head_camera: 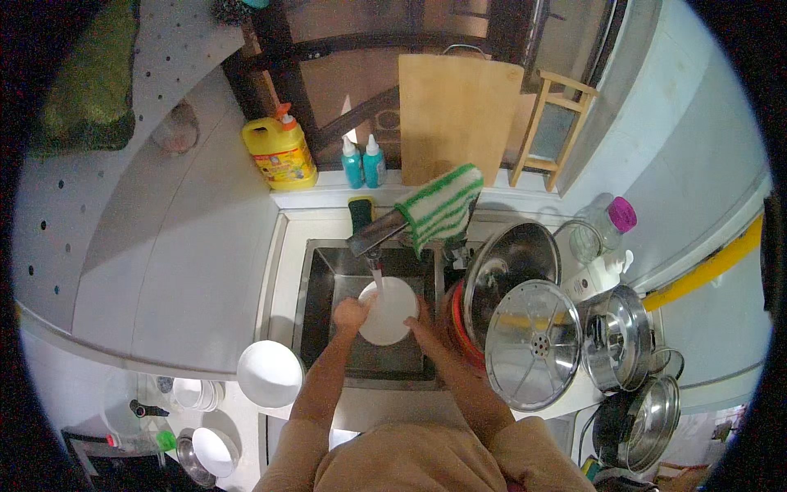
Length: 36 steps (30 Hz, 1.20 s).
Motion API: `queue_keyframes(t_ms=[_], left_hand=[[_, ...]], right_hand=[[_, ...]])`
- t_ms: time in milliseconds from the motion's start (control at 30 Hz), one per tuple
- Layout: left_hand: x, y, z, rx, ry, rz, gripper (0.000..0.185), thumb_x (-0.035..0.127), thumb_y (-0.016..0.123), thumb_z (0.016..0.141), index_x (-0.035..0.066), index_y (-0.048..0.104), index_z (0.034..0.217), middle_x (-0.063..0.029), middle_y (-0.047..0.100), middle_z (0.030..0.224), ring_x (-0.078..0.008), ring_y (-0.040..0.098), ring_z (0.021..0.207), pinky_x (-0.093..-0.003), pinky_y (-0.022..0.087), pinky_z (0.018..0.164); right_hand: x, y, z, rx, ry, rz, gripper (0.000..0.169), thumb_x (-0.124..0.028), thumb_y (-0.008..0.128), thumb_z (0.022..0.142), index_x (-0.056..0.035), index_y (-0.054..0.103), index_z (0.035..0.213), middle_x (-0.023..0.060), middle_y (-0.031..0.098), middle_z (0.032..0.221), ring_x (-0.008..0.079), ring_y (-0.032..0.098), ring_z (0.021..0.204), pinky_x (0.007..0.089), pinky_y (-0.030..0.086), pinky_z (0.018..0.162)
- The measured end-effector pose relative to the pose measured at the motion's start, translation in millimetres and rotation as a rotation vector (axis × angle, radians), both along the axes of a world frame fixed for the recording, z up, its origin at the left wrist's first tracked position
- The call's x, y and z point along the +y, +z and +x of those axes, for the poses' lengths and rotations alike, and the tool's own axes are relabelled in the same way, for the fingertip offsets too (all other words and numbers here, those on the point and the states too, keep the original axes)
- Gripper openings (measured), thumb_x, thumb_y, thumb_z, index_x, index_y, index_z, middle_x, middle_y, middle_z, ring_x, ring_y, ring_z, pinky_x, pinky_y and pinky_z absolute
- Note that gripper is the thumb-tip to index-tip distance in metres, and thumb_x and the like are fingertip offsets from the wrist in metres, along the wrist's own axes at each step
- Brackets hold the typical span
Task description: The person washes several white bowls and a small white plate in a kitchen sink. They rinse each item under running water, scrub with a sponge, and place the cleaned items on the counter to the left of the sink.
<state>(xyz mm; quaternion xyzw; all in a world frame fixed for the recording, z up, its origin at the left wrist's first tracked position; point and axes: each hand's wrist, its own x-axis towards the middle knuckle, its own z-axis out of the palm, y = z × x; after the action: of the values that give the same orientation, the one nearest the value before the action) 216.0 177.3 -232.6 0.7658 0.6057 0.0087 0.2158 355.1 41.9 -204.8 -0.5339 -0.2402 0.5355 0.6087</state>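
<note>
Water runs from the faucet (374,241) onto a white bowl (388,313) over the metal sink (363,371). My left hand (351,315) grips the bowl's left rim, its thumb lying over the edge. On the opposite side my right hand (420,325) holds the rim, with part of its fingers hidden behind the bowl. A green-and-white striped cloth (444,206) hangs over the faucet's upper body. Behind the sink's back edge lies a sponge (361,212) with a dark green scouring side.
Left of the sink stands another white bowl (270,374). At right crowd a large metal pot (513,270), a perforated steel lid (532,345) and a steel pan (618,338). A yellow detergent jug (281,154), two teal bottles (363,165) and a wooden cutting board (460,117) line the sill.
</note>
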Motion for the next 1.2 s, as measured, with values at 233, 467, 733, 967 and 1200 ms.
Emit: queue_keyframes(t_ms=[233, 467, 733, 967, 1200], left_hand=[[12, -22, -34, -0.322, -0.172, -0.132, 0.054, 0.049, 0.048, 0.077, -0.002, 0.060, 0.091, -0.0199, 0.060, 0.087, -0.0326, 0.060, 0.078, -0.0446, 0.047, 0.069], [-47, -14, -35, -1.581, 0.395, -1.136, 0.058, 0.037, 0.055, 0.072, 0.006, 0.040, 0.119, -0.0116, 0.053, 0.106, -0.0291, 0.055, 0.092, -0.0431, 0.046, 0.077], [-63, 10, -30, -1.753, 0.502, -0.952, 0.049, 0.041, 0.043, 0.078, 0.005, 0.048, 0.111, -0.0097, 0.058, 0.099, -0.0222, 0.059, 0.085, -0.0349, 0.051, 0.063], [-64, -6, -28, -1.644, 0.343, -0.778, 0.050, 0.040, 0.051, 0.076, 0.006, 0.046, 0.112, -0.0116, 0.053, 0.106, -0.0260, 0.055, 0.092, -0.0395, 0.048, 0.073], [-43, -5, -34, -1.520, 0.488, -0.442, 0.048, 0.024, 0.056, 0.076, 0.003, 0.040, 0.116, -0.0118, 0.049, 0.106, -0.0268, 0.049, 0.096, -0.0373, 0.040, 0.082]], right_hand=[[8, 7, -14, -0.007, -0.059, 0.038, 0.076, -0.014, 0.050, 0.066, -0.0078, 0.015, 0.134, 0.0126, 0.023, 0.134, 0.0263, 0.019, 0.126, 0.0368, 0.013, 0.103], [12, -26, -4, 0.007, -0.044, -0.016, 0.075, -0.018, 0.051, 0.067, -0.0095, 0.019, 0.134, 0.0131, 0.025, 0.134, 0.0290, 0.027, 0.121, 0.0397, 0.020, 0.100], [38, 8, -10, -1.783, 0.347, 0.058, 0.069, -0.026, 0.054, 0.076, -0.0045, 0.020, 0.132, 0.0210, 0.026, 0.133, 0.0363, 0.025, 0.123, 0.0459, 0.022, 0.100], [57, -16, -51, -1.010, 0.548, 0.131, 0.053, -0.030, 0.046, 0.082, -0.0044, 0.033, 0.127, 0.0198, 0.030, 0.132, 0.0350, 0.027, 0.123, 0.0440, 0.022, 0.101], [41, -64, -52, -0.848, 0.973, 0.163, 0.045, -0.027, 0.043, 0.085, -0.0068, 0.037, 0.125, 0.0165, 0.040, 0.127, 0.0345, 0.032, 0.120, 0.0411, 0.024, 0.101]])
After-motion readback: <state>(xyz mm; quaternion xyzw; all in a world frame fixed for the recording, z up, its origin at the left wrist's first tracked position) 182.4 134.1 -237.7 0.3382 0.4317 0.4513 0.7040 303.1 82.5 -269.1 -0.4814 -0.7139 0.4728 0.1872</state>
